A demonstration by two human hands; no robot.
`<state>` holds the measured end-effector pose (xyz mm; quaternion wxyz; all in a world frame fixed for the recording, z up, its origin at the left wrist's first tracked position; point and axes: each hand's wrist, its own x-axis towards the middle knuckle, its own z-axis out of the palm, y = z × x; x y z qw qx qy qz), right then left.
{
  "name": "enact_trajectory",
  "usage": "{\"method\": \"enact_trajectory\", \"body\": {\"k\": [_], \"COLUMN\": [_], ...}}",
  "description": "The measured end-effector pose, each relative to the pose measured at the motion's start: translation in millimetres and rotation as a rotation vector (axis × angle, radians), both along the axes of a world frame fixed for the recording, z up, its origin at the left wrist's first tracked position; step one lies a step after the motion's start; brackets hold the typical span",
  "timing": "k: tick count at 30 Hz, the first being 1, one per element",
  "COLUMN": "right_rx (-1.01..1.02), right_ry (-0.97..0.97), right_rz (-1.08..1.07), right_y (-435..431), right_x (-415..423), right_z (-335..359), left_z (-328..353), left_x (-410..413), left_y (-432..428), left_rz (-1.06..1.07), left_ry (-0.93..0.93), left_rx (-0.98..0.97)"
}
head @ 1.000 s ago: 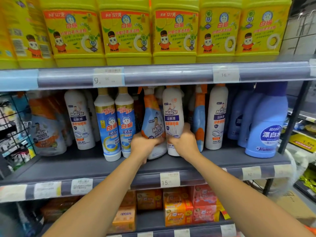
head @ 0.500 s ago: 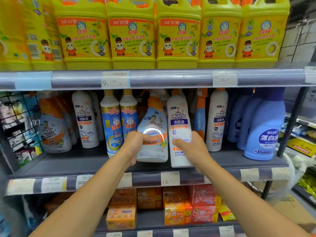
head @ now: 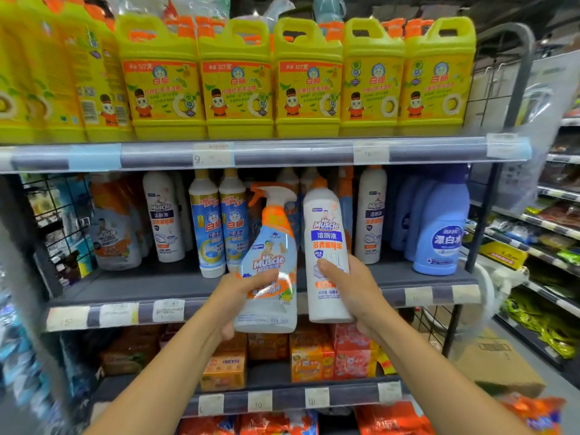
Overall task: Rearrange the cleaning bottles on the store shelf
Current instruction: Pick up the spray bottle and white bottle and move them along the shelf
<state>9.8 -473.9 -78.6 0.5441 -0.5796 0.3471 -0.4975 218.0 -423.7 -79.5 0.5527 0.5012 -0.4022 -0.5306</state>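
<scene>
I am holding two cleaning bottles in the air in front of the middle shelf (head: 131,284), one in each hand. My left hand (head: 248,296) is gripping the spray bottle (head: 270,255). Its fingers (head: 263,277) are clenching round the lower body, with the thumb lying across the label. The bottle is standing upright, and its orange-and-white trigger head is pointing left. My right hand (head: 348,290) is grasping the tall white bottle (head: 326,246) low on its right side, the thumb pressing on the front of the label. This bottle is also staying upright, just beside the spray bottle. I cannot tell whether the two are touching. Both bases are hanging in front of the shelf's price strip, clear of the shelf board.

Behind them, two blue-and-white bottles (head: 216,224) are standing side by side on the middle shelf. A white toilet cleaner bottle (head: 163,221) and a refill pouch (head: 113,227) are sitting further left. Another white bottle (head: 373,215) is standing to the right, and blue bleach bottles (head: 439,233) are filling the right end. Yellow jugs (head: 235,83) are lining the top shelf in a row. Orange and red boxes (head: 314,356) are sitting on the shelf below my wrists.
</scene>
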Motion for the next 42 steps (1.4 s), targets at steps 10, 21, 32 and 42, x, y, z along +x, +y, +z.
{"method": "enact_trajectory", "body": {"k": [10, 21, 32, 42], "right_rx": [0.241, 0.282, 0.238, 0.192], "right_ry": [-0.169, -0.143, -0.018, -0.054], "right_rz": [0.231, 0.330, 0.335, 0.269], "right_y": [85.6, 159.7, 177.0, 158.4], "right_x": [-7.5, 37.0, 142.0, 244.2], "right_z": [0.2, -8.5, -14.6, -21.7], "left_z": [-22.3, -31.6, -38.4, -29.7], "left_x": [3.2, 46.4, 133.3, 240.0], "left_y": [107.3, 204.2, 244.7, 225.2], "left_rz": [0.082, 0.246, 0.310, 0.271], "left_ry": [0.064, 0.030, 0.098, 0.085], "left_rx": [0.037, 0.006, 0.042, 0.004]}}
